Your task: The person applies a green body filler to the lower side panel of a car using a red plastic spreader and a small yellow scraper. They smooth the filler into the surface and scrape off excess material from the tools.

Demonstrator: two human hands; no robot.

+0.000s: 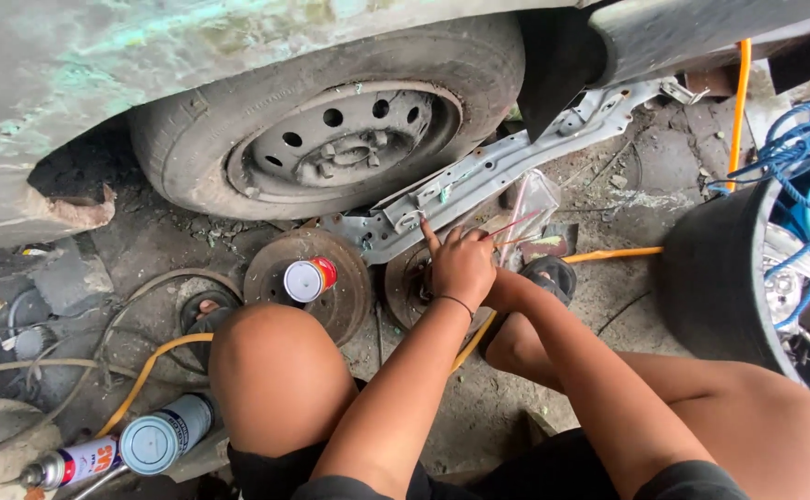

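Left hand (461, 267) hides the right, grip unclear; finger on bracket (479, 181) could snag an edge or topple can (309, 279).

grey metal bracket (507, 162) leaning against tyre (238, 120)

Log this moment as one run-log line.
left hand: over right hand, index finger on grey metal bracket | right hand: hidden beneath | brake disc: small can on it | wheel: behind

car wheel (345, 143) | spray cans (150, 444) | orange hose (738, 102) | blue rope (808, 148)
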